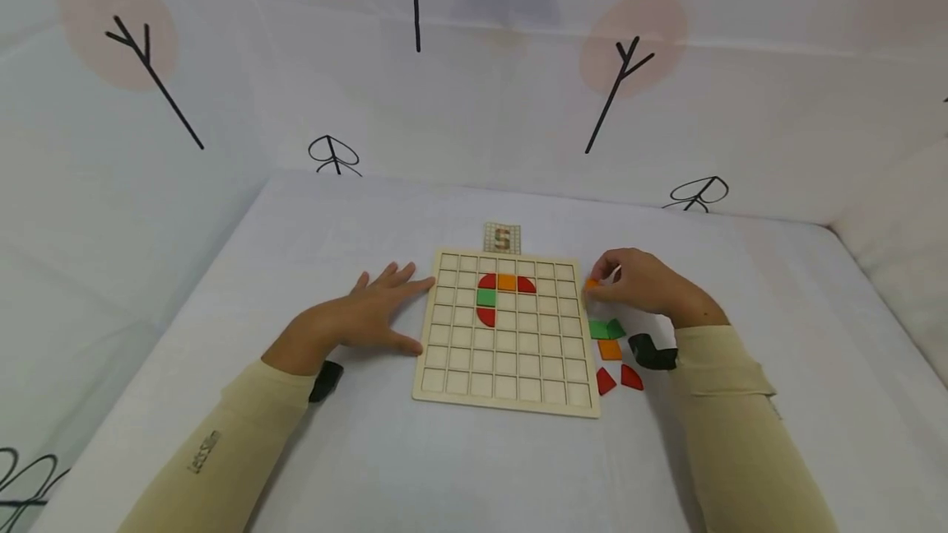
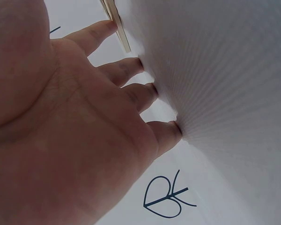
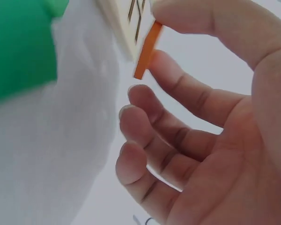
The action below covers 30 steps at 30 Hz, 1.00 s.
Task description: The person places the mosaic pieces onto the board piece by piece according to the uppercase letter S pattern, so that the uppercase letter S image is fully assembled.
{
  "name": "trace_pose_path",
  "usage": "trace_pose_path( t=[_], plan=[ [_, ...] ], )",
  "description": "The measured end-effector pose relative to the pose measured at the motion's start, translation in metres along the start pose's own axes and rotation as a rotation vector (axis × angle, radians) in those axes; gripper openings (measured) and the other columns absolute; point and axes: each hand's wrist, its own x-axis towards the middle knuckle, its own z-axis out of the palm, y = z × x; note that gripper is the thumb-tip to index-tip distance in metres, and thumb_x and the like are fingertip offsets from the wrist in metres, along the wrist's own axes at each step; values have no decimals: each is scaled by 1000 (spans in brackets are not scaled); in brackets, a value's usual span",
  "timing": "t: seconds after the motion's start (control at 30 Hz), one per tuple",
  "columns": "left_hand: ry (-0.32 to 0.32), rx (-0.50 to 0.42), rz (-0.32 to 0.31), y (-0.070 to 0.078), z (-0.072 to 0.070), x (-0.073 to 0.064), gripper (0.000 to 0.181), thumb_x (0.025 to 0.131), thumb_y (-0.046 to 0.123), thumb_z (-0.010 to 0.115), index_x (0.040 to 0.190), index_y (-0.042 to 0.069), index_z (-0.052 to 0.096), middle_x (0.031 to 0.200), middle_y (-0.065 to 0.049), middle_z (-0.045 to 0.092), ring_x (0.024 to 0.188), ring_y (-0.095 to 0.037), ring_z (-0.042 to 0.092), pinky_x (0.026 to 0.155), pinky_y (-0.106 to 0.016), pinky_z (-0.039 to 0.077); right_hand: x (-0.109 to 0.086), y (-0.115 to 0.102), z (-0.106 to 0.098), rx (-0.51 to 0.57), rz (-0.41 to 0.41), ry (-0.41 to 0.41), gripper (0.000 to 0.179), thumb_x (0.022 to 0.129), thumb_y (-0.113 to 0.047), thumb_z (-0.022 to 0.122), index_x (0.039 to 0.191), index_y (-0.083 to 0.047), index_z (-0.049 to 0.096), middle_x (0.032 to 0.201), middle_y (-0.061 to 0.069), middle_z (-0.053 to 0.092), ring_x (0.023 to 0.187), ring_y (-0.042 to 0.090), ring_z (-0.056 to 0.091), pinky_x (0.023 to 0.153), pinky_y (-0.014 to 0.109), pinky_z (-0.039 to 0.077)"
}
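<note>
My right hand [image 1: 638,282] pinches an orange square tile [image 3: 148,50] between thumb and index finger, beside the right edge of a wooden grid board [image 1: 506,401]. The other fingers curl loosely below it. My left hand [image 1: 370,311] is spread on the table, its index fingertip and thumb at the board's left edge. Set in the board's upper cells are red quarter-round tiles [image 1: 485,317], an orange square [image 1: 507,282] and a green square [image 1: 485,298]. A small pattern card [image 1: 502,238] with an S-like shape lies behind the board.
Right of the board lie loose tiles: green pieces [image 1: 598,329], an orange square [image 1: 610,349] and two red quarter-rounds [image 1: 631,377]. Black wrist devices [image 1: 652,352] sit under both wrists. A white cloth [image 1: 333,467] covers the table, and a printed cloth wall stands behind.
</note>
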Motion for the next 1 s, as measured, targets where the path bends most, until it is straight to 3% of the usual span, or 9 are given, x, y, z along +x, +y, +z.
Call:
trace_pose_path(
  t=[0.27,0.67,1.0],
  plan=[
    [6,7,4,0,1,0,103,79,53,80,161,33,19,170,-6,3,157,-32,-7,125,-60,-5,2,-23,11,18,-106,39,22,91,-25,72,101,-8,63,97,8,65,86,22,57,68,29,48],
    [2,1,9,1,1,-1,103,80,52,80,161,32,20,170,-6,3,157,-33,-6,125,-60,-5,-3,-63,34,52,-168,43,20,91,-21,73,104,-8,64,90,6,65,79,21,56,64,29,50],
    [7,-3,11,2,-1,-1,103,80,51,80,161,31,20,170,-7,4,157,-33,-6,124,-61,-4,-3,-83,54,13,-273,96,23,89,-22,76,105,-9,65,99,3,67,88,20,59,71,29,52]
  ],
)
